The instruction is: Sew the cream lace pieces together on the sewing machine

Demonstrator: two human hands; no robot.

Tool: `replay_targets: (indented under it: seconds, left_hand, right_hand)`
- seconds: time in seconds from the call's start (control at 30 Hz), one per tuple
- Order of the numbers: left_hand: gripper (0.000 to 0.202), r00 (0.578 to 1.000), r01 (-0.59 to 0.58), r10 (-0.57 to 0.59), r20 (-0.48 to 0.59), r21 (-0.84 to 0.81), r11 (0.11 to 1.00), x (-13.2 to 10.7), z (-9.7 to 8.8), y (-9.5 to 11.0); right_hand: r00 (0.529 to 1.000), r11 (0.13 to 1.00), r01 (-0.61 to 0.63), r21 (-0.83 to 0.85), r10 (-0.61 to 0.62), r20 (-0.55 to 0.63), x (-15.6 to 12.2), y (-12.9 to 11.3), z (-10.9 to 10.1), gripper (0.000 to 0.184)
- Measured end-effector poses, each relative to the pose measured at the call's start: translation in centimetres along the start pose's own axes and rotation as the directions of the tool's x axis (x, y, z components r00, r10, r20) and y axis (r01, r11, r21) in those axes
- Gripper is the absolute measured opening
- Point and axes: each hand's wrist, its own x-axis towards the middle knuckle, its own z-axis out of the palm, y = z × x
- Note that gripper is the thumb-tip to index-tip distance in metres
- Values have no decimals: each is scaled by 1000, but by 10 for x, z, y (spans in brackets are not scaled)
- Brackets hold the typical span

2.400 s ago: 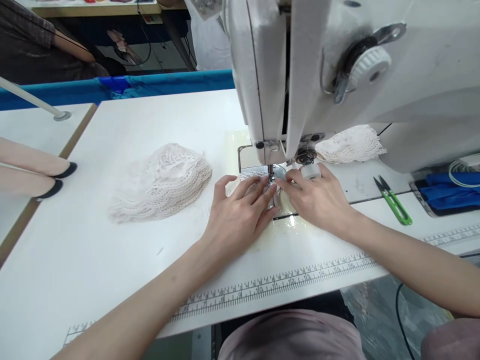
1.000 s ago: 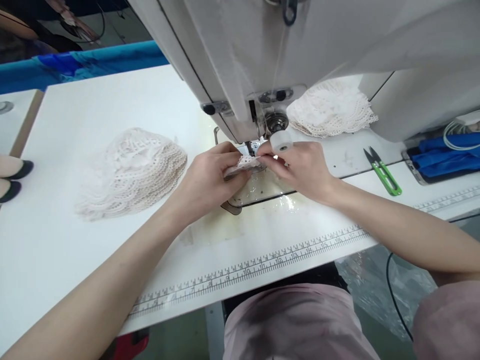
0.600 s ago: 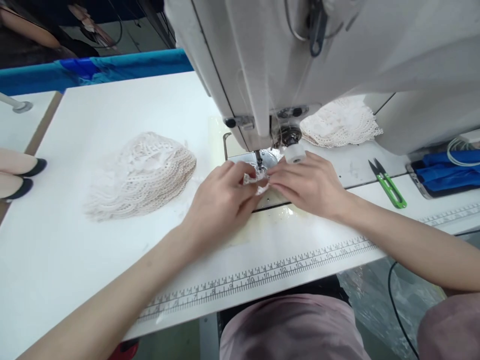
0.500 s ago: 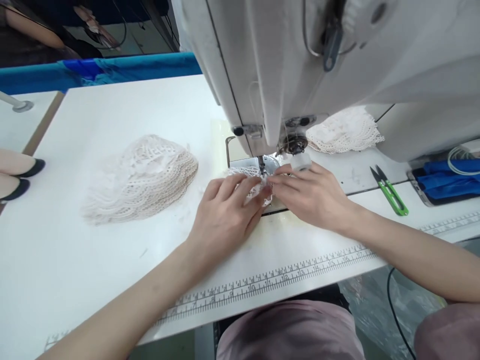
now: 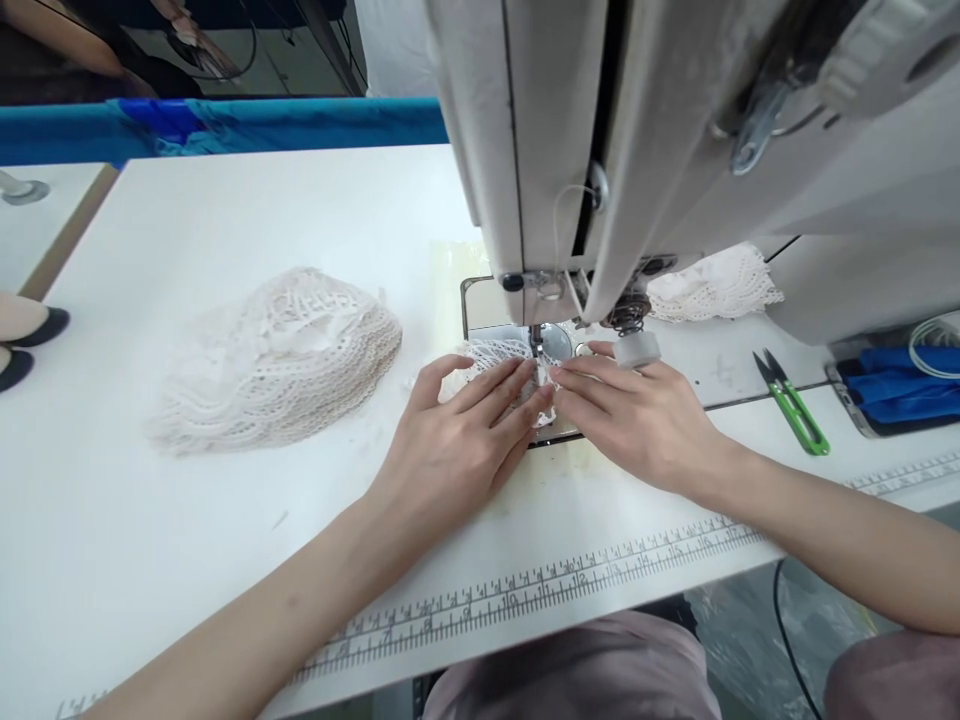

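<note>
A small white lace piece (image 5: 499, 352) lies under the presser foot (image 5: 536, 340) of the sewing machine (image 5: 555, 120). My left hand (image 5: 465, 420) rests on the lace from the left, fingers stretched out flat and the index raised a little apart. From the right, my right hand (image 5: 637, 410) touches the edge of the lace beside the foot; its fingers are extended, and some tips are hidden behind a white round machine part. A narrow lace strip shows between the two sets of fingertips, just in front of the needle area.
A stack of cream lace pieces (image 5: 292, 360) sits left on the white table (image 5: 360, 600). More lace (image 5: 716, 285) lies behind the machine head. Green thread snips (image 5: 795, 405) and a phone with blue cloth (image 5: 911, 385) are at right. Another person's fingertips (image 5: 22, 335) show at the left edge.
My left hand's fingers have straightened and flattened on the lace. The right fingertips have drawn slightly apart from the left ones. The view has shifted, so the machine head appears further right.
</note>
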Motion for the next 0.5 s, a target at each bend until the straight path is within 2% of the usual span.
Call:
replay_targets:
  seconds: [0.5]
  left_hand:
    - [26,999,49,-49,2,-24,999,1,0,4]
  right_hand:
    - [1000,1000,-12,16,12,-3,-2,-2,0,23]
